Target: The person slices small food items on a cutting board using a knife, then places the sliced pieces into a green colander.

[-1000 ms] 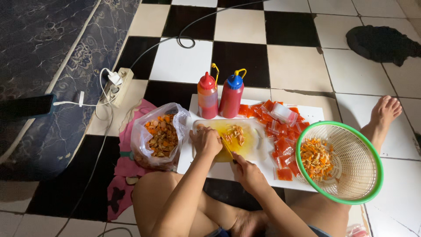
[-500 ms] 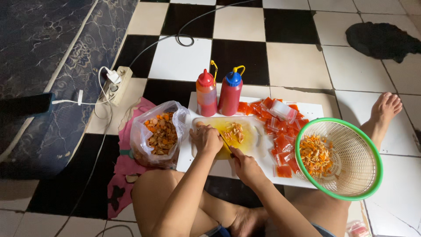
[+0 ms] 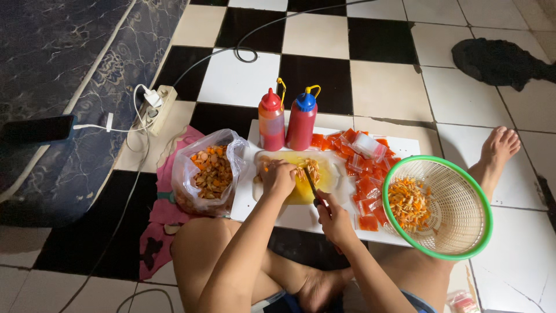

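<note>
I sit cross-legged on the floor over a white board (image 3: 301, 217) with a yellow cutting board (image 3: 327, 179) on it. My left hand (image 3: 278, 178) presses down on orange food pieces (image 3: 311, 168) lying on the yellow board. My right hand (image 3: 330, 215) grips a dark-handled knife (image 3: 311, 186), whose blade points up toward those pieces beside my left fingers. The part of the food under my left hand is hidden.
A clear plastic bag of orange chunks (image 3: 209, 174) sits left. Two red squeeze bottles (image 3: 271, 120), (image 3: 302, 120) stand behind. Several small red sauce packets (image 3: 365, 174) lie to the right, next to a green-rimmed basket (image 3: 463, 203) holding cut strips. A power strip (image 3: 157, 107) and cables lie far left.
My right hand with the knife has shifted slightly nearer the food on the yellow board. My left hand stays pressed on the pieces.
</note>
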